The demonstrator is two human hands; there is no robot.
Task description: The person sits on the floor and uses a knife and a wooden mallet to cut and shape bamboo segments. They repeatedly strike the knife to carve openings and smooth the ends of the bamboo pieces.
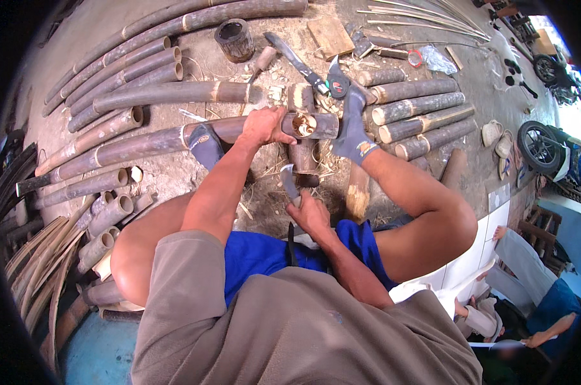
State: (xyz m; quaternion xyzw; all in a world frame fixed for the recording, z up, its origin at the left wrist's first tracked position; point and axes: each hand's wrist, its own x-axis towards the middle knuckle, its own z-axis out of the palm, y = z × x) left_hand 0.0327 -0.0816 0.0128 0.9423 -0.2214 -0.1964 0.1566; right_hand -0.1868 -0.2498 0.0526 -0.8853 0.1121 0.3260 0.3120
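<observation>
A long dark bamboo pole [155, 140] runs from the far left to just in front of me, with a round hole [304, 125] cut near its right end and pale shavings inside. My left hand [263, 126] is closed over the pole just left of the hole, its thumb beside the rim. In my right hand [311, 216] is a knife, its curved blade [290, 182] pointing up toward the pole, apart from it. Under the pole, crosswise, lies a short bamboo piece [301, 154]. My feet in dark socks flank the pole; the right foot [354, 131] is by its end.
Beyond the pole lie a machete [293, 59], a mallet [263, 62], a black pruning shear [337, 80] and a wooden block [329, 36]. Bamboo lengths are stacked right [425, 108] and left [127, 74]. Split strips [43, 260] lie lower left. Other people [528, 282] are at lower right.
</observation>
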